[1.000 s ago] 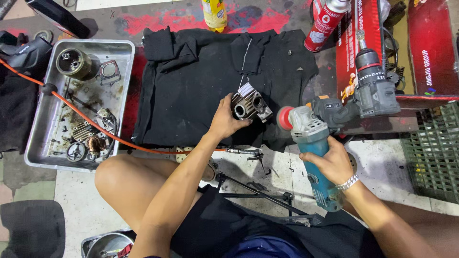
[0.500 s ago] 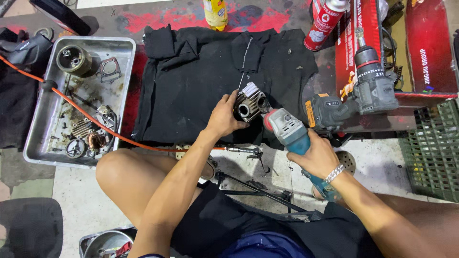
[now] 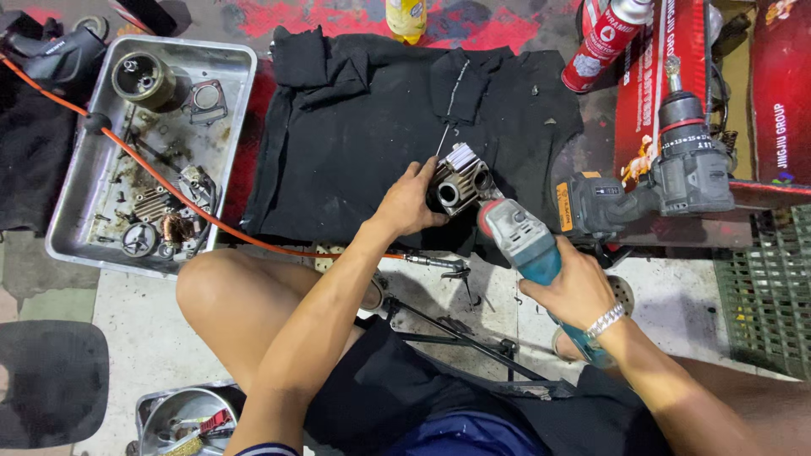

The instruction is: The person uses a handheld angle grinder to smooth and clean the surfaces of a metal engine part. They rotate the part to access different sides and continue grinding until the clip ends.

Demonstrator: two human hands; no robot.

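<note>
My left hand point(image 3: 408, 203) grips a small finned metal engine cylinder point(image 3: 461, 184) and holds it down on a black cloth point(image 3: 363, 127) spread on the floor. My right hand point(image 3: 576, 291) is wrapped around the blue-green body of an angle grinder point(image 3: 522, 241). The grinder's grey head with its red front touches the right side of the cylinder. I sit low, with my bare left knee point(image 3: 207, 291) just below the cloth.
A metal tray point(image 3: 93, 173) of oily engine parts lies at the left, crossed by an orange hose point(image 3: 160, 181). A cordless drill point(image 3: 667, 181) rests at the right beside red boxes point(image 3: 655, 101) and a spray can point(image 3: 604, 42). A green crate point(image 3: 764, 287) stands at the right edge.
My right hand has swung the grinder leftward from beside the drill until its head meets the cylinder. My left hand has kept hold of the cylinder in the same spot.
</note>
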